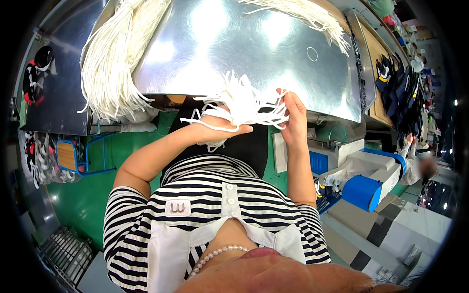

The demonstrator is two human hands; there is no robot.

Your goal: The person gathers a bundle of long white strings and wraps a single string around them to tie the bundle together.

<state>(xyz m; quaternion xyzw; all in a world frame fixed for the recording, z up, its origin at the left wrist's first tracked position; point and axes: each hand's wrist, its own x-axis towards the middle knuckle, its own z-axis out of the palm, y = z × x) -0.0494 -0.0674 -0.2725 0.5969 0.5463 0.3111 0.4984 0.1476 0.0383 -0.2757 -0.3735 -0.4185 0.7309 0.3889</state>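
A bunch of white cords (239,100) fans out between my hands at the near edge of the metal table (185,58). My left hand (217,126) is closed around the bunch, with loose ends spilling over the fingers and hanging below. At the right side of the bunch, my right hand (294,117) pinches cord ends between thumb and fingers. A long thick bundle of cream cords (117,63) hangs over the table's left part. Another cream bundle (308,17) lies along the far right edge.
One small cord loop (312,54) lies on the tabletop. Dark fabric pieces (403,90) hang at the right. A white and blue machine (364,180) stands right of my body. A blue-framed stool (80,154) is on the green floor at left. Another person (415,163) sits far right.
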